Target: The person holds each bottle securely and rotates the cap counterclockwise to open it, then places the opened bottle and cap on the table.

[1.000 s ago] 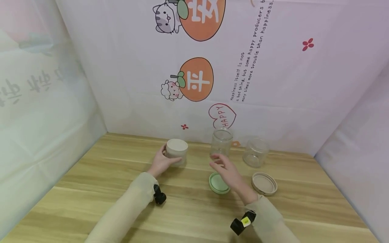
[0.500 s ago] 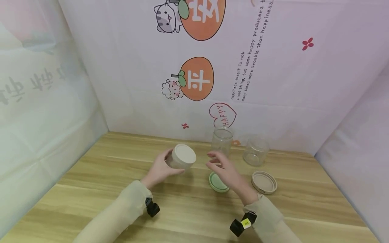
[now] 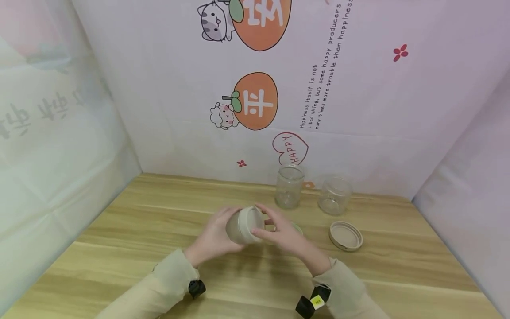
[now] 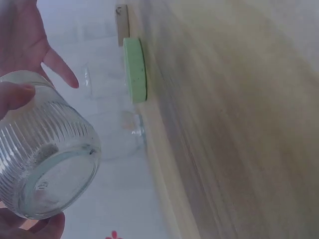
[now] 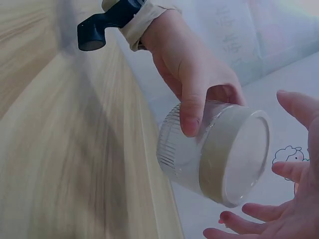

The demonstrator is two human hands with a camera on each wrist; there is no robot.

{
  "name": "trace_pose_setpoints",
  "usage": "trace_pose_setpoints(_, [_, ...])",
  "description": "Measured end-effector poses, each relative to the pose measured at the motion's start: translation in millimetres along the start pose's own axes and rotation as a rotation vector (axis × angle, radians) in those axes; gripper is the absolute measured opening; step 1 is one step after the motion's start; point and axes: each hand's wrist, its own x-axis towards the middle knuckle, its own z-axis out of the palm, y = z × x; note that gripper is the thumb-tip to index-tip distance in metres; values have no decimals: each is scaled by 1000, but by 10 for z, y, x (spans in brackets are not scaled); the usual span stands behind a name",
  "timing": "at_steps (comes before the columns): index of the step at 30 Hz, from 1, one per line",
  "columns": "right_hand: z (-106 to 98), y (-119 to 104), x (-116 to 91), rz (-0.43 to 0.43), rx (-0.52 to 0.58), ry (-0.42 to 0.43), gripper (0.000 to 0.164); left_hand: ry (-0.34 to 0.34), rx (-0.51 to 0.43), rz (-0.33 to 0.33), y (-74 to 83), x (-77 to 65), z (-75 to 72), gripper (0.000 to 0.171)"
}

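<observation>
A ribbed clear glass jar [image 4: 50, 134] with a cream lid [image 5: 244, 159] on it is tilted above the table, lid facing right. My left hand [image 3: 215, 235] grips the jar around its side; the left thumb [image 5: 192, 109] lies along the glass. Close to the lid is my right hand [image 3: 284, 232], its fingers spread around the rim in the head view. In the right wrist view those fingers [image 5: 294, 172] are extended, and whether any touch the lid is hard to tell. A green lid [image 4: 134, 69] lies on the table, mostly hidden behind the right hand in the head view.
Two lidless glass jars stand near the back wall: a taller jar [image 3: 289, 188] and a wider jar [image 3: 335, 195]. A beige lid [image 3: 345, 235] lies on the wooden table [image 3: 398, 266] at the right. Printed white cloth [image 3: 191, 110] surrounds the table.
My left hand has lifted the lidded jar, brought it right and nearer, and tipped its lid rightward. My right hand has shifted slightly left, to beside the lid.
</observation>
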Motion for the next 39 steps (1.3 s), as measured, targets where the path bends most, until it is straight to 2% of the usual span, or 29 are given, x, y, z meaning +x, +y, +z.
trace_pose_setpoints(3, [35, -2, 2, 15, 6, 8, 70, -10, 60, 59, 29, -22, -2, 82])
trace_pose_setpoints(7, [67, -13, 15, 23, -9, 36, 71, -13, 110, 104, 72, -34, -16, 83])
trace_pose_setpoints(12, [95, -36, 11, 32, -34, 58, 72, -9, 140, 124, 95, -35, -30, 84])
trace_pose_setpoints(17, [142, -19, 4, 30, -53, 123, 68, -15, 153, 136, 102, -48, -30, 85])
trace_pose_setpoints(24, [188, -13, -5, 25, -9, 202, 65, -31, 158, 175, 76, -86, -6, 90])
trace_pose_setpoints(30, [187, -45, -15, 26, 8, 218, 63, -90, 207, 180, 67, -112, 21, 104])
trace_pose_setpoints(36, [197, -85, -38, 16, -17, 240, 62, -50, 272, 236, 76, -96, 18, 99])
trace_pose_setpoints(39, [234, -82, -78, -28, -43, 230, 63, -70, 260, 238, 49, -100, 17, 98])
